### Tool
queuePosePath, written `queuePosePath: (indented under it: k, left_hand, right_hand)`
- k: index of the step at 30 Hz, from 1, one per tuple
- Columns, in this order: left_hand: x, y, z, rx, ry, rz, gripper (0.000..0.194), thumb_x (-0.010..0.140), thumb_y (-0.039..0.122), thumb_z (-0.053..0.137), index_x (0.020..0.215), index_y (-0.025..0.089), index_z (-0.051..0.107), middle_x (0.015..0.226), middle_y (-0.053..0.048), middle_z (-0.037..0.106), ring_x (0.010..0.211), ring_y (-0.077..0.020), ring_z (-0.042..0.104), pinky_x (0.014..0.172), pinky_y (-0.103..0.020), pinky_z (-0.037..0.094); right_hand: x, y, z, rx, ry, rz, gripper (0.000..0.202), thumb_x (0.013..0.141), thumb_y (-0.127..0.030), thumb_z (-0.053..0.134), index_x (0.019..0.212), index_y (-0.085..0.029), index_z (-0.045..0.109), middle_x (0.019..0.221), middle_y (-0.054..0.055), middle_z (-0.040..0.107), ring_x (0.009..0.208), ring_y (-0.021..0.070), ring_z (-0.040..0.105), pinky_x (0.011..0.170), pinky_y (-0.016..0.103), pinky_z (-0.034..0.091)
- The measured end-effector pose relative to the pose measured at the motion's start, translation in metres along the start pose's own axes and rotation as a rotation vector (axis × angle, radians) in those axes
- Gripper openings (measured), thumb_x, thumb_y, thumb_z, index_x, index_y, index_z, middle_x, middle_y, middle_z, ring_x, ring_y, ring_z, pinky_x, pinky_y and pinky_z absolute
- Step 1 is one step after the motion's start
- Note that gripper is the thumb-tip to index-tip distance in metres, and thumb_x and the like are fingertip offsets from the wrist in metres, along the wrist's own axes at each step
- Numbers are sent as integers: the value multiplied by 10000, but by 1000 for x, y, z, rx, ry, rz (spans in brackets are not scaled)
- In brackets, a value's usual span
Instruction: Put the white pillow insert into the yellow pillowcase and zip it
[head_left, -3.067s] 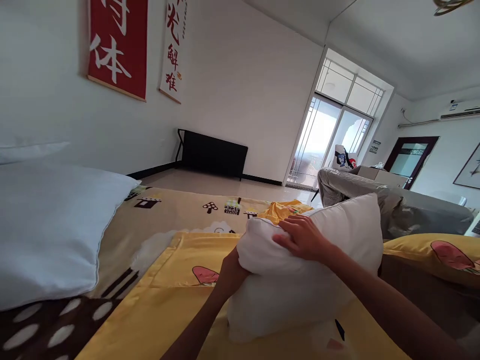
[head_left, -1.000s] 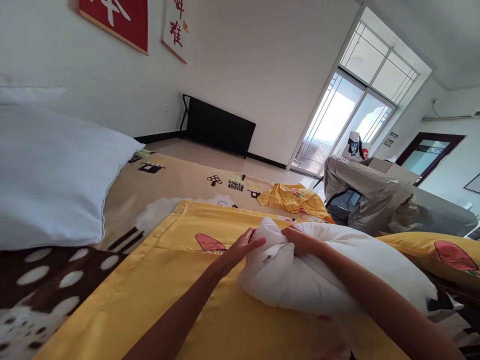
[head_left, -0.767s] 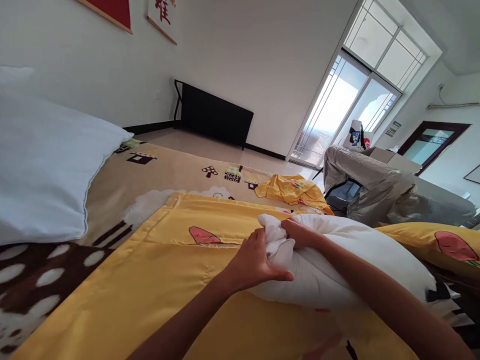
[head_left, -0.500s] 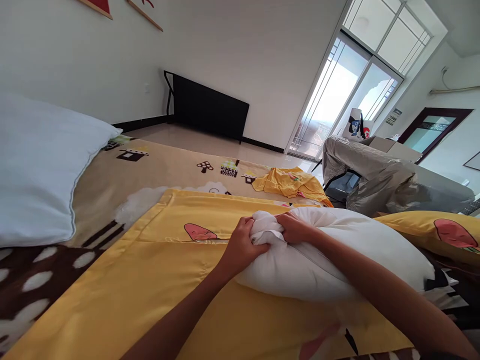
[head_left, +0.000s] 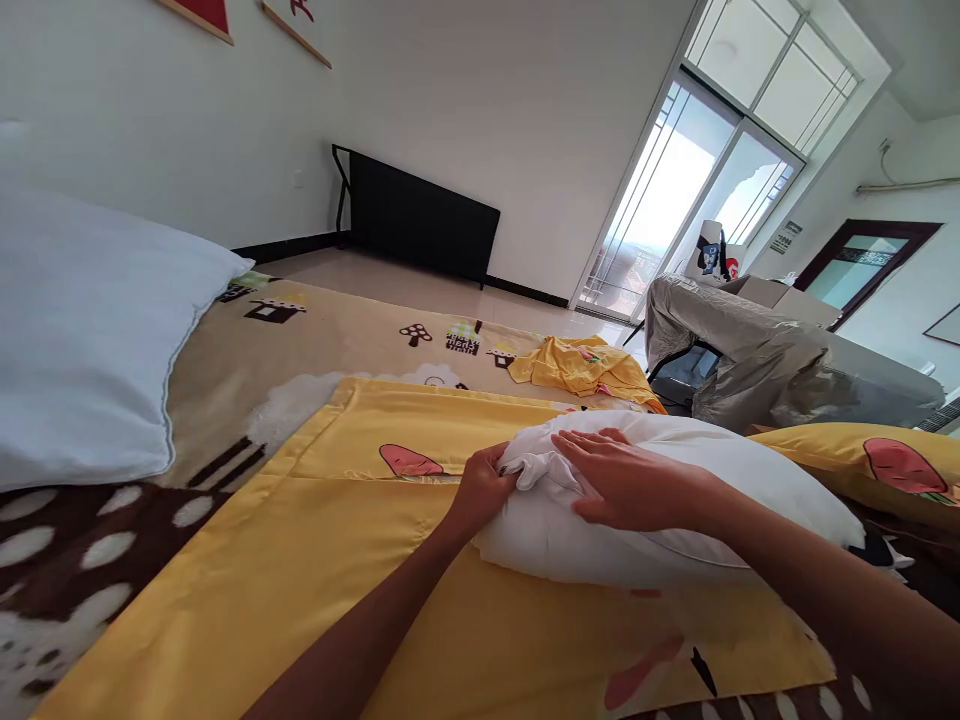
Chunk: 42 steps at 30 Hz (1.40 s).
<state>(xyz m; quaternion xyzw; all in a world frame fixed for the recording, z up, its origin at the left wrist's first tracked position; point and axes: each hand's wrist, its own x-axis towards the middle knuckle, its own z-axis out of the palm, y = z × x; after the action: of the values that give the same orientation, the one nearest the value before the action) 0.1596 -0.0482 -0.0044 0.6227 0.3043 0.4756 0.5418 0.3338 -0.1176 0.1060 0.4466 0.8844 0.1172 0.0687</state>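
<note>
A plump white pillow (head_left: 720,470) lies on a yellow pillowcase (head_left: 315,570) printed with pink carrot-like figures. My left hand (head_left: 486,488) pinches the bunched near-left corner of the pillow, its fingers closed round the fabric. Flat on top of the pillow, just right of that corner, rests my right hand (head_left: 637,482), fingers stretched out and palm down. The pillowcase is spread out beneath the pillow, its slit-like opening edge running left of my left hand.
Another white pillow (head_left: 82,340) lies at the left on the patterned blanket (head_left: 352,320). A crumpled yellow cloth (head_left: 585,370) sits at the bed's far edge. On the right are a yellow cased pillow (head_left: 840,450) and plastic-covered furniture (head_left: 750,340). A black folded panel (head_left: 420,215) leans against the wall.
My right hand has let go of the bunched pillow corner and opened out flat on the pillow. My left hand still grips the corner, slightly lower. The pillow looks somewhat flatter.
</note>
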Motion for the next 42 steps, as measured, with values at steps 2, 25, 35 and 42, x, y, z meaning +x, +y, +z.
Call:
queuePosePath:
  k: [2,25,35,42]
  left_hand:
    - [1,-1,-1,-50,-2,-21,341,620,235,566,901,116,717,774,-14,700,709,-182,581,608,-219,427]
    - [-16,27,16,805,-75,162,61,622,163,460,673,184,487,651,-24,574,665,-184,502,694,-309,383]
    - [-43,71,22,1106,-303,395,173,673,267,557,811,162,554,848,-96,638,840,-251,554,825,-388,409]
    - [-22,72,-24,614,-514,297,347,866,455,359,952,165,529,1091,-83,615,961,-188,579,775,-269,459]
  right_hand:
    - [-10,-7,9,-63,49,31,1061,642,-568,690,1458,-107,194,1452,235,323,1335,389,301,1023,549,297]
    - [29,27,44,179,-146,-30,457,582,-394,688,931,-159,511,950,93,567,903,251,508,914,394,327]
    - [-21,-8,60,192,116,161,522,660,-243,576,1160,-128,480,883,85,624,823,226,548,790,326,335]
    - [-41,-12,27,131,161,210,65,652,-174,543,716,-184,547,697,41,604,676,170,520,698,284,324]
